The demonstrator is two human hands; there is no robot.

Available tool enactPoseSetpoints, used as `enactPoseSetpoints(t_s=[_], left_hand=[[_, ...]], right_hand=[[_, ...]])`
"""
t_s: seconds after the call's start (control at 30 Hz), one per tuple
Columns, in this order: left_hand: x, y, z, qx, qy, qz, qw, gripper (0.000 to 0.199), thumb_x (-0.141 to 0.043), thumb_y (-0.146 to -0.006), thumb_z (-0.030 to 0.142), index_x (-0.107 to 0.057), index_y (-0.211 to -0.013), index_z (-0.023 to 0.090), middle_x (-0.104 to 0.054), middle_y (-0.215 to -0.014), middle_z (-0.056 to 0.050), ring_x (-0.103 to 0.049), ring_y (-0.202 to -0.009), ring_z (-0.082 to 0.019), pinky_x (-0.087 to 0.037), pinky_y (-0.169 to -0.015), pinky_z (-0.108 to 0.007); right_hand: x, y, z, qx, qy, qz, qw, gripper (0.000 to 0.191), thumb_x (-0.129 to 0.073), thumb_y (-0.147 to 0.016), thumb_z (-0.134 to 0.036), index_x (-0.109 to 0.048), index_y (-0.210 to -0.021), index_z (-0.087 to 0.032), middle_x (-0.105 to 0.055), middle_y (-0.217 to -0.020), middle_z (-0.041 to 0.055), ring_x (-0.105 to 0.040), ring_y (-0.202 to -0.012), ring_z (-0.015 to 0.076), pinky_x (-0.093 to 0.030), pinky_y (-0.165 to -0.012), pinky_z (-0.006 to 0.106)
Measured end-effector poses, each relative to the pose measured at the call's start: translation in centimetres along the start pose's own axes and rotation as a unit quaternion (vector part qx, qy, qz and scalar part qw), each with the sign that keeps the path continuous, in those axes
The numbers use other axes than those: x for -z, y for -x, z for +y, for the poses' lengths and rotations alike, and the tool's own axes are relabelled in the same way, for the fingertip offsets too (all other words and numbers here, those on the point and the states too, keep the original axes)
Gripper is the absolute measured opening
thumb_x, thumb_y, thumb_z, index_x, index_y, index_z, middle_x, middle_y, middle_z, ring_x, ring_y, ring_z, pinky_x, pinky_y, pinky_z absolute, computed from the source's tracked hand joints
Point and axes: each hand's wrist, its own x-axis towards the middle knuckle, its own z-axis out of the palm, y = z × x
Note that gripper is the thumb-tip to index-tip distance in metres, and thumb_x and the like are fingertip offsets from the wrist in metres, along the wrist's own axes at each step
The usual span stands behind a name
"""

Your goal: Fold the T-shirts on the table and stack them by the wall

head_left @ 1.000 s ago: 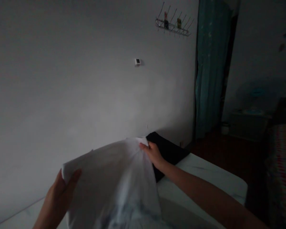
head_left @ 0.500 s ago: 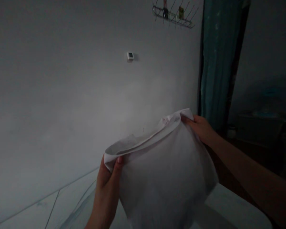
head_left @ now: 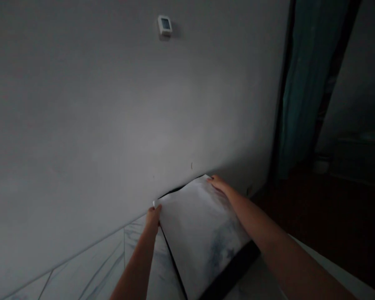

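A white cloth cover point(head_left: 195, 225) with a grey-blue print near its lower end is stretched out low against the wall. My left hand point(head_left: 154, 214) pinches its far left corner, thumb on top. At the far right corner my right hand point(head_left: 217, 182) grips the edge, fingers closed on the fabric. The cover lies tilted, fairly flat between both hands. Along its far, left and near sides runs a black border point(head_left: 228, 273); whether this is a dark thing underneath or deep shadow, I cannot tell.
A pale marble-patterned surface point(head_left: 103, 264) with thin seams meets the grey wall point(head_left: 96, 125). A small white device with a screen point(head_left: 165, 26) is mounted above. A teal curtain point(head_left: 304, 91) hangs at right, beside dark reddish floor point(head_left: 300, 208).
Both hands have carried the cover down and away toward the wall's foot. Its open mouth, raised before, now lies flatter, and the print shows. The view has tilted down.
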Motion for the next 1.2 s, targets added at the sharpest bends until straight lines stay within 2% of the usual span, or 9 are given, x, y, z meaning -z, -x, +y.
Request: enactPoseSetpoints(t_s=[0.17,0.33,0.53,0.67,0.77,0.83,0.9,1.0,1.2], left_hand=[[0.0,-2.2,-1.9,-0.012,-0.061,0.024,0.998,0.030,-0.063,-0.074,0.042,-0.062,-0.085,0.014,-0.062,-0.060,-0.004,-0.063,-0.060,-0.021,-0.044,-0.048,-0.028],[0.0,-1.3,-2.3,-0.035,-0.117,0.062,0.991,0.036,-0.063,-0.077,0.033,-0.056,-0.105,0.012,-0.069,-0.087,-0.013,-0.068,-0.085,-0.028,-0.052,-0.064,-0.034],[0.5,4.7,-2.8,-0.087,-0.167,0.095,0.978,0.059,-0.068,-0.072,0.022,-0.044,-0.123,0.008,-0.053,-0.128,-0.023,-0.048,-0.129,-0.032,-0.043,-0.103,-0.042],[1.5,11.0,-4.4,-0.155,-0.224,0.104,0.957,0.063,-0.064,-0.074,0.023,-0.040,-0.129,0.006,-0.051,-0.128,-0.022,-0.046,-0.130,-0.034,-0.039,-0.107,-0.048],[2.1,16.7,-6.6,-0.345,-0.275,0.029,0.897,0.055,-0.056,-0.081,0.030,-0.042,-0.133,0.015,-0.049,-0.137,-0.017,-0.045,-0.132,-0.031,-0.039,-0.107,-0.051],[2.2,20.0,-8.0,-0.455,-0.336,-0.043,0.824,0.059,-0.054,-0.084,0.037,-0.041,-0.139,0.019,-0.043,-0.147,-0.016,-0.038,-0.138,-0.031,-0.035,-0.110,-0.053],[1.8,22.4,-8.9,-0.513,-0.405,-0.090,0.751,0.070,-0.055,-0.083,0.039,-0.034,-0.146,0.017,-0.033,-0.156,-0.017,-0.026,-0.145,-0.033,-0.026,-0.115,-0.055],[0.9,23.8,-8.8,-0.510,-0.486,-0.094,0.704,0.075,-0.054,-0.083,0.032,-0.027,-0.151,0.014,-0.024,-0.160,-0.016,-0.017,-0.148,-0.035,-0.020,-0.118,-0.057],[-0.9,23.2,-6.5,-0.432,-0.561,-0.065,0.703,0.064,-0.041,-0.086,0.010,-0.033,-0.150,0.018,-0.033,-0.156,-0.016,-0.038,-0.139,-0.035,-0.038,-0.108,-0.054]], right_hand=[[-0.9,-1.8,2.5,0.005,0.048,-0.019,0.999,0.024,-0.059,-0.090,-0.032,-0.071,-0.099,-0.014,-0.072,-0.101,0.0144,-0.067,-0.095,0.0249,-0.048,-0.076,0.029],[-0.3,-0.8,3.5,0.007,0.098,-0.010,0.995,0.026,-0.057,-0.090,-0.034,-0.071,-0.099,-0.014,-0.072,-0.098,0.0150,-0.068,-0.094,0.0263,-0.050,-0.075,0.031],[1.2,5.8,5.1,0.044,0.164,0.055,0.984,0.043,-0.055,-0.091,-0.031,-0.057,-0.126,-0.007,-0.060,-0.124,0.0242,-0.055,-0.121,0.0332,-0.044,-0.099,0.042],[2.8,12.8,5.7,0.159,0.186,0.129,0.961,0.056,-0.048,-0.093,-0.042,-0.046,-0.139,-0.010,-0.040,-0.148,0.0233,-0.039,-0.136,0.0367,-0.034,-0.109,0.052],[3.7,18.5,6.1,0.344,0.196,0.104,0.912,0.057,-0.044,-0.094,-0.050,-0.041,-0.145,-0.022,-0.031,-0.156,0.0139,-0.034,-0.140,0.0332,-0.032,-0.111,0.054],[4.1,21.8,6.5,0.432,0.211,0.017,0.877,0.063,-0.047,-0.093,-0.054,-0.036,-0.148,-0.026,-0.028,-0.158,0.0101,-0.029,-0.143,0.0303,-0.028,-0.114,0.053],[4.3,24.0,6.9,0.475,0.235,-0.056,0.846,0.073,-0.054,-0.089,-0.054,-0.030,-0.151,-0.026,-0.024,-0.160,0.0098,-0.024,-0.145,0.0308,-0.022,-0.116,0.056],[4.4,25.1,7.5,0.486,0.267,-0.095,0.827,0.075,-0.058,-0.087,-0.039,-0.026,-0.153,-0.022,-0.024,-0.160,0.0126,-0.022,-0.146,0.0308,-0.017,-0.116,0.060],[4.0,24.1,7.1,0.414,0.308,-0.072,0.853,0.078,-0.060,-0.081,-0.021,-0.029,-0.152,-0.020,-0.025,-0.159,0.0158,-0.022,-0.146,0.0314,-0.021,-0.114,0.061]])
